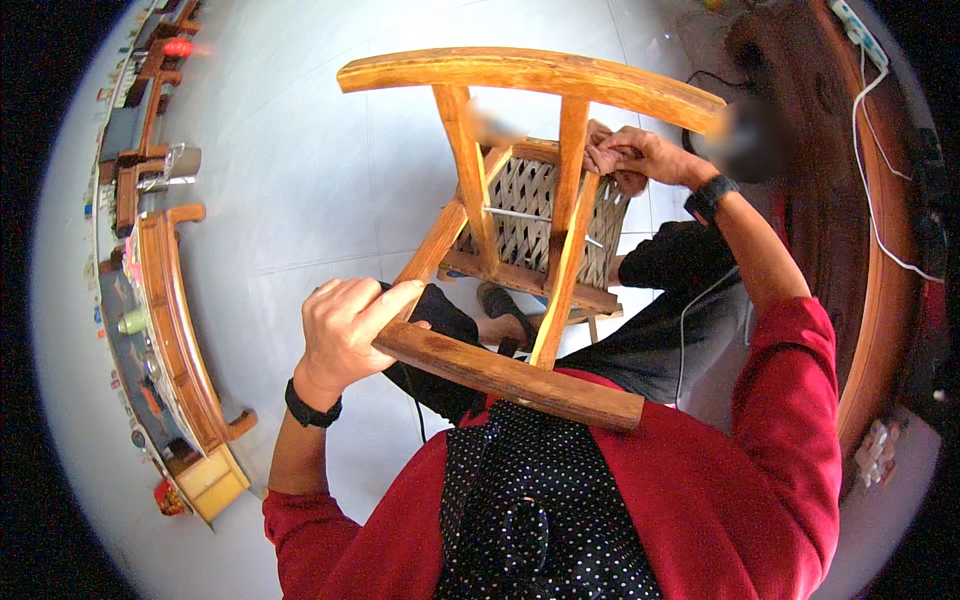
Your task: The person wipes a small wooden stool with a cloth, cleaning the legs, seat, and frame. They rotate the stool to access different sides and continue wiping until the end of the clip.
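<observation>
A folding wooden stool (525, 69) is held tilted before me, its crossed legs and long end bars facing up. Its seat (523, 191) is woven from pale flat strips, and a thin metal rod (517, 214) runs across between the legs. My left hand (346, 330) wraps around the left end of the near bar (510, 371), where a leg joins it. My right hand (637, 154) is closed at the far right edge of the woven seat, beside a leg. Its fingers are bunched together; exactly what they pinch is hidden.
Pale floor tiles (300, 187) surround the stool. At left stands a wooden bench (176, 315) beside a cluttered table. Dark carved wooden furniture (810, 187) lines the right side, with a power strip (859, 34) and white cable (862, 150). Two blurred patches cover parts of the view.
</observation>
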